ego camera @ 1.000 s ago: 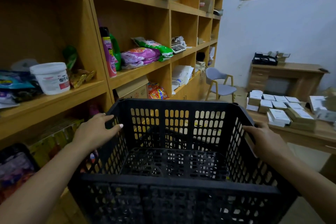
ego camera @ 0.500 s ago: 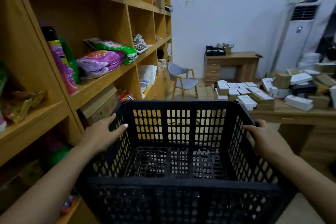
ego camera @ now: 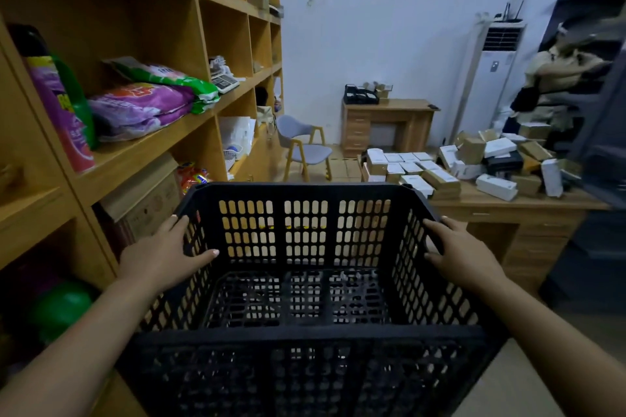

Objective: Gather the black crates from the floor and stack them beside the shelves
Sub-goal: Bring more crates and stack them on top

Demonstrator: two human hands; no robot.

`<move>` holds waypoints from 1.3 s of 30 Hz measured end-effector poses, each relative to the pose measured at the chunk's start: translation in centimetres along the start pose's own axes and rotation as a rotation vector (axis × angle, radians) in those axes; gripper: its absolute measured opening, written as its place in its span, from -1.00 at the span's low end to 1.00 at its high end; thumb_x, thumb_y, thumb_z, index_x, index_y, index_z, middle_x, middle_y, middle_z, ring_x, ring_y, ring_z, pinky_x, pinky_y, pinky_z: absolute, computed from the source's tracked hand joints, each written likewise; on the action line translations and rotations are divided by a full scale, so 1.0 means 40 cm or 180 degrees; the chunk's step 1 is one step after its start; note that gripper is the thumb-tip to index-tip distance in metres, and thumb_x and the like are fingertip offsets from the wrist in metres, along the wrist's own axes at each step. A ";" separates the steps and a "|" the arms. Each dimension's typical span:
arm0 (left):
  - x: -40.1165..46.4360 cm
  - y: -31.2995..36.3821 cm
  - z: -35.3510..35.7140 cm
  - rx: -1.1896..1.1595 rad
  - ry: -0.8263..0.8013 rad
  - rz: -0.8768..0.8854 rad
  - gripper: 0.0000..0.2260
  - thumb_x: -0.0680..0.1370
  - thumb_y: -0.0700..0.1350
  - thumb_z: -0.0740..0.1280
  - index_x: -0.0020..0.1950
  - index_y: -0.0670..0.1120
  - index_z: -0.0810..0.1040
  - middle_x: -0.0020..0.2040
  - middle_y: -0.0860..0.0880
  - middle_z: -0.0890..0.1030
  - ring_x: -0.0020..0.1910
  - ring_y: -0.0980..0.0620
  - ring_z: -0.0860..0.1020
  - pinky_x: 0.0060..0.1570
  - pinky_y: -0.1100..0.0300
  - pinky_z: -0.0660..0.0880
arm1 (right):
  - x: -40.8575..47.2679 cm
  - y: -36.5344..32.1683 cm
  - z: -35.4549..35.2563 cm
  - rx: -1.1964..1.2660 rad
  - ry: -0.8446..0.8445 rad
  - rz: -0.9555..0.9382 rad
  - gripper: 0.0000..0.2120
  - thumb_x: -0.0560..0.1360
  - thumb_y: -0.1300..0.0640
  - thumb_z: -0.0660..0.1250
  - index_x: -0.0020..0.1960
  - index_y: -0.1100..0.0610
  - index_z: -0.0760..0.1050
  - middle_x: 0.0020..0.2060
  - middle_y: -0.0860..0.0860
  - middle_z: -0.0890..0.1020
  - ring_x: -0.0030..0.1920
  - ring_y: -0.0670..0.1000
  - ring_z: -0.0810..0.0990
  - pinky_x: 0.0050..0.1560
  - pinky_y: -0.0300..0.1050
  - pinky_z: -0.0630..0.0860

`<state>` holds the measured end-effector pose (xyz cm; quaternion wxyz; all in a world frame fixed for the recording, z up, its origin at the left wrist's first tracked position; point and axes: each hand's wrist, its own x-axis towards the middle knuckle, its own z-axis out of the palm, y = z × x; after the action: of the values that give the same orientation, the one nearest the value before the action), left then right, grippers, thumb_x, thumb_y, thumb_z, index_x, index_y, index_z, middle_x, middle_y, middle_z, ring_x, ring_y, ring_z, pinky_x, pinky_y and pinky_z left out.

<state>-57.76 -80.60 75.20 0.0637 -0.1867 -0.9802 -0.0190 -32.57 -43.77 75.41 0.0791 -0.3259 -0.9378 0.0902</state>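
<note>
A stockroom with a white back wall: wooden shelves [ego camera: 216, 112] run up the left of the frame, and a worktop [ego camera: 528, 203] at the right carries a litter of small boxes. A grey chair [ego camera: 305, 145] stands mid-frame beyond. In the lower centre the black crate [ego camera: 305, 342] is carried clear of the floor, close beside the shelves. The left hand [ego camera: 162, 261] grips its left rim, thumb inside the wall; the right hand [ego camera: 464, 254] has its fingers curled over the right rim. Holding opposite sides likely keeps the empty crate level while it is carried to its stacking place.
</note>
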 end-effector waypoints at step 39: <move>0.174 -0.049 -0.037 -0.1862 -0.0231 0.0061 -0.42 0.45 0.39 0.17 0.39 0.17 0.42 0.53 0.11 0.24 0.48 -0.05 0.23 0.39 -0.17 0.22 | 0.077 -0.080 -0.024 0.0780 0.0137 0.0370 -0.60 0.49 0.13 0.37 0.30 -0.07 0.47 0.41 0.03 0.39 0.27 0.09 0.48 0.11 0.12 0.53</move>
<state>-64.72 -79.98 77.54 -0.0278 -0.2069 -0.9329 -0.2935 -36.66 -44.20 77.34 0.1331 -0.3694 -0.8973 0.2015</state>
